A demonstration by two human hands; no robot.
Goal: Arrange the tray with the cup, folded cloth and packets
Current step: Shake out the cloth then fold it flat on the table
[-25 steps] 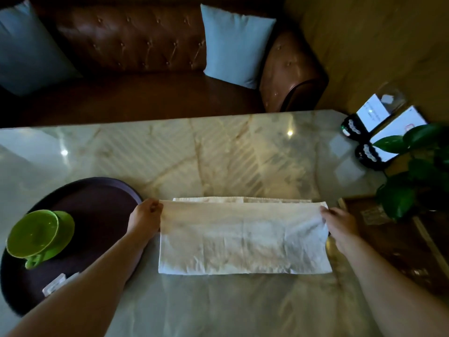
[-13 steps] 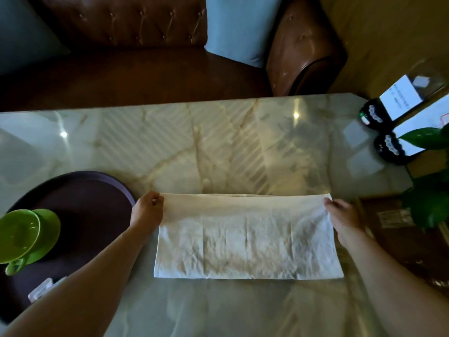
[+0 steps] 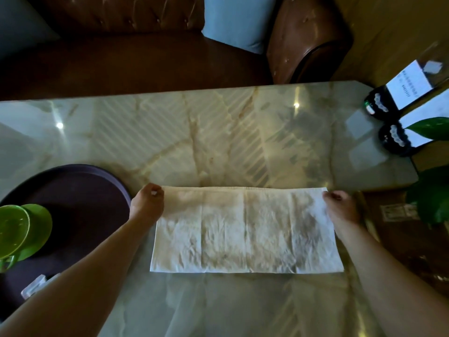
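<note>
A white cloth (image 3: 245, 229) lies folded into a long strip on the marble table. My left hand (image 3: 148, 203) pinches its far left corner and my right hand (image 3: 341, 207) pinches its far right corner. A round dark tray (image 3: 80, 188) sits at the left. On it stands a green cup (image 3: 12, 229) on a green saucer (image 3: 38, 229), cut off by the frame edge. A small clear packet (image 3: 34, 287) lies at the tray's near side, partly behind my left forearm.
Two dark stands with white cards (image 3: 388, 103) sit at the table's right corner, beside green plant leaves (image 3: 430, 190). A brown leather sofa (image 3: 136, 52) with a blue cushion (image 3: 239, 23) runs behind the table's far edge.
Both hands carried the cloth's top layer farther away, so its far edge now lines up with the layer beneath. The view tilted down and shifted slightly.
</note>
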